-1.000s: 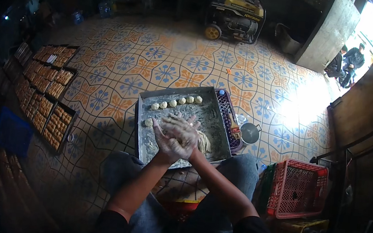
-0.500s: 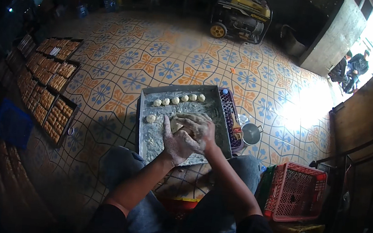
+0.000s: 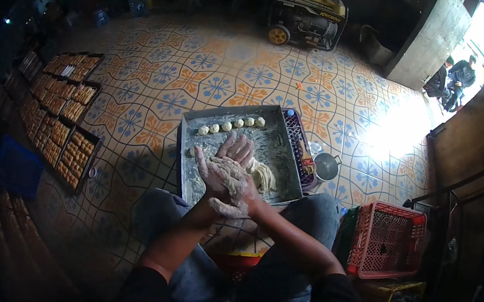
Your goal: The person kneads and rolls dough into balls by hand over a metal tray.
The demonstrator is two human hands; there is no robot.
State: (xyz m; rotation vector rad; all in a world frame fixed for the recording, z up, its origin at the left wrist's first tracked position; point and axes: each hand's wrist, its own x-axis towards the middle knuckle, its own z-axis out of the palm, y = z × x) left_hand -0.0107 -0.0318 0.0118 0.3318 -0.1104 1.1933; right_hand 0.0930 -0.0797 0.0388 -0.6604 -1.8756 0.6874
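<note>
Fingers that the right hand (image 3: pixel 239 187) covered half a second ago now show: that hand has slid back across the left hand (image 3: pixel 210 177) toward its wrist, uncovering a soft, pale cream heap of dough (image 3: pixel 264 178) just to its right. Both hands are coated in pale flour or dough and pressed together, the left one's fingers stretched out and its thumb spread; neither is clenched. The step in hand looks like rolling a piece between the palms, though I cannot tell whether one is actually caught there. The next move probably calls for light, even circling, then parting the palms without letting the piece stick. The heap lies in a shallow, square grey metal tray (image 3: pixel 282 149) dusted with flour, beneath and beyond the hands. Ahead of the fingertips stands a row of six small, round, whitish dough balls (image 3: pixel 227 126); a single matching dough ball (image 3: pixel 192 152) sits beside the left thumb, partly covered by it. The contact between the palms is hidden, the tray's near middle is blocked by the hands and wrists, and the heap's left edge disappears behind the right hand.
</note>
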